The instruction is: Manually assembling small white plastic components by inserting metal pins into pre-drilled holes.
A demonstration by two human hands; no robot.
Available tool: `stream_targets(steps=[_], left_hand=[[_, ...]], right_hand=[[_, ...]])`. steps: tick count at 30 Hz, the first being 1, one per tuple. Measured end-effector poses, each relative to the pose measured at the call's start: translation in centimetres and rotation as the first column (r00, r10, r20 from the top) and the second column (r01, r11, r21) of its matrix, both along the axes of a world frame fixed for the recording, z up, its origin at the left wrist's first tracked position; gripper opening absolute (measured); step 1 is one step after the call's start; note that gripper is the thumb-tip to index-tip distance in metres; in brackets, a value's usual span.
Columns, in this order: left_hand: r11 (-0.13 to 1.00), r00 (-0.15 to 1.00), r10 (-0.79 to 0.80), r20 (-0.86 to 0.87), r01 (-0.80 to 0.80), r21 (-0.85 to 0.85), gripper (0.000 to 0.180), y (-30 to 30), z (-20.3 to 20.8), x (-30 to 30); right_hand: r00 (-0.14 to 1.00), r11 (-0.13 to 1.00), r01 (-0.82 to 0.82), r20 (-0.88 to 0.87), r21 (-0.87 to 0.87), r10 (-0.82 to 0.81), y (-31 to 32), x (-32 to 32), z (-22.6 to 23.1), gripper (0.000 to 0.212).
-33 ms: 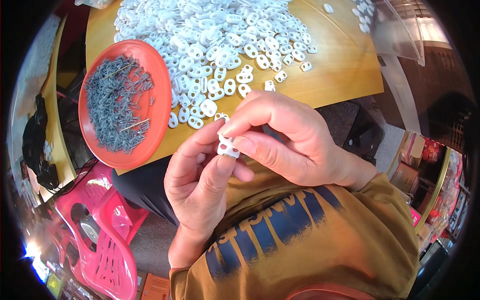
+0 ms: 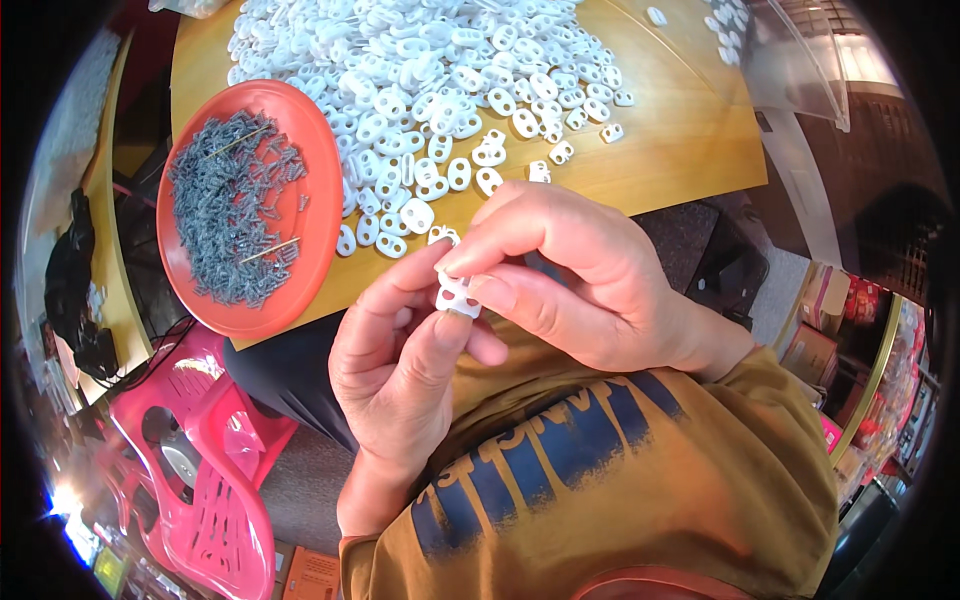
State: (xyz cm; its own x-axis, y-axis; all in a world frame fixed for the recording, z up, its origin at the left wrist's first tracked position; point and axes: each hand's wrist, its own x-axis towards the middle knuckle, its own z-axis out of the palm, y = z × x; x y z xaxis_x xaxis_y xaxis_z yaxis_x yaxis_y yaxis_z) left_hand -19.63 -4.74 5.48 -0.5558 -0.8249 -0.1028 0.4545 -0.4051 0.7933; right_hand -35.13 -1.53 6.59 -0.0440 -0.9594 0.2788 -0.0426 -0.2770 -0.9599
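Observation:
I hold a small white plastic piece [image 2: 457,297] with two holes in front of my chest, pinched from both sides. My left hand [image 2: 400,385] grips it from below with thumb and forefinger. From above, my right hand [image 2: 575,280] closes thumb and fingertips on the same piece. Just beyond my hands, a big heap of the same white pieces [image 2: 430,80] lies on the wooden table [image 2: 670,150]. An orange plate [image 2: 327,215] at the table's left edge holds several small grey metal springs [image 2: 235,205].
A pink plastic chair [image 2: 215,480] stands at the lower left below the table. A clear plastic sheet [image 2: 800,60] hangs over the table's right end. Cartons [image 2: 812,335] sit on the floor at the right.

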Motion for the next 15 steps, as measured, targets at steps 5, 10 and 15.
stream_targets(steps=[5,10,15], left_hand=[[0.999,0.999,0.041,0.009,-0.041,0.019,0.041,0.43,0.33,-0.44],[0.997,0.998,0.031,-0.053,-0.027,0.067,0.038,0.79,0.31,-0.28],[0.998,0.993,0.022,-0.116,-0.015,0.068,0.029,0.97,-0.49,0.00]], right_hand=[[0.994,0.994,-0.104,-0.027,0.015,0.104,0.37,-0.70,0.22,0.024],[0.991,0.991,-0.129,0.035,0.045,0.128,0.43,-0.95,0.13,0.026],[0.976,0.978,-0.196,0.111,0.071,0.187,0.37,-1.15,-0.07,0.025]])
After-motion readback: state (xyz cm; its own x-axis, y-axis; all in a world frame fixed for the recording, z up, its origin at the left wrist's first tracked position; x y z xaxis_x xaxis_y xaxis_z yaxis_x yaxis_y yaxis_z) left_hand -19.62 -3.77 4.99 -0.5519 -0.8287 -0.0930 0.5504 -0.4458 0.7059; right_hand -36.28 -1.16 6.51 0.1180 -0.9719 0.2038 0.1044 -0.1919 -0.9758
